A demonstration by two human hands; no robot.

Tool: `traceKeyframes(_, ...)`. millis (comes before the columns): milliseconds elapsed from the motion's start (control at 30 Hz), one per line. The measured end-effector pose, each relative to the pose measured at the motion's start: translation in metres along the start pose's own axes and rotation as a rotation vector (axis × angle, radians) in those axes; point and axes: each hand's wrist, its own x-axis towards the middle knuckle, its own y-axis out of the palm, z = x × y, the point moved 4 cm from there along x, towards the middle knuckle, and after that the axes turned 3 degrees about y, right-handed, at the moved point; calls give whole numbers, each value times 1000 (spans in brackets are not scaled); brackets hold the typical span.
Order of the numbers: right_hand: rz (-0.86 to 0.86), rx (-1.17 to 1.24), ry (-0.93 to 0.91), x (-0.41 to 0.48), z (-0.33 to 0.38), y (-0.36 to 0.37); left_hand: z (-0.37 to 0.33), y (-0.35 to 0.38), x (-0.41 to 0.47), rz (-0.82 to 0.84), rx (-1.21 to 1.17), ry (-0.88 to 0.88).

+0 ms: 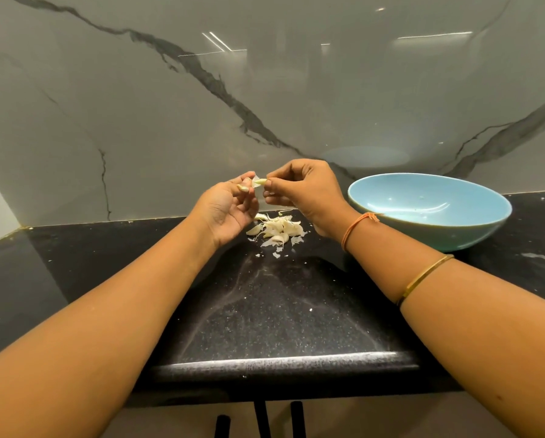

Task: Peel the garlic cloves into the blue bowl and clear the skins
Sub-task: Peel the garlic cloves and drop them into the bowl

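Both hands, left hand [230, 203] and right hand [299, 188], are pinched in a tight grip on one small pale garlic clove [259, 183] held above the black speckled stone bench [280, 311] (not over the glossy light-blue round bowl [429, 229]), so a slippery clove could easily pop out and land in the pile of papery white skins and cloves [277, 229].

Bare black counter [280, 311] near edge, garlic pile [275, 229] mid-counter, blue bowl [429, 213] blocking right

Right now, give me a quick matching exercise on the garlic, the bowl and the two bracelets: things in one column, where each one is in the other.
Things:
1. garlic clove
2. blue bowl
3. pile of cloves and skins
4. gold bangle

Places:
A. on the right forearm
B. on the black counter below the hands
C. pinched between the left hand and the right hand
D. on the counter to the right, no cloves visible in it

Pairs: 1-C, 2-D, 3-B, 4-A
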Motion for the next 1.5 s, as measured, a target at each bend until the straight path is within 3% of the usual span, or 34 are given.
traceKeyframes(167,-2,11,34,1,-3,1,-2,-10,6,-150,551,299)
traceKeyframes(467,-36,-19,85,-1,-3,-4,-6,-5,6,-117,911,471)
traceKeyframes(733,-15,20,126,-4,-1,-6,-7,3,0,-21,842,500)
traceKeyframes(1000,-25,238,264,-8,1,-2,0,1,7,46,497,332)
traceKeyframes(1167,-128,-133,186,-4,-1,-9,-2,-1,9,9,473,321)
traceKeyframes(1400,-133,-419,20,3,-3,-8,-1,-2,12,-8,525,348)
traceKeyframes(1500,-143,-756,-95,2,3,-7,-1,0,10,-12,542,362)
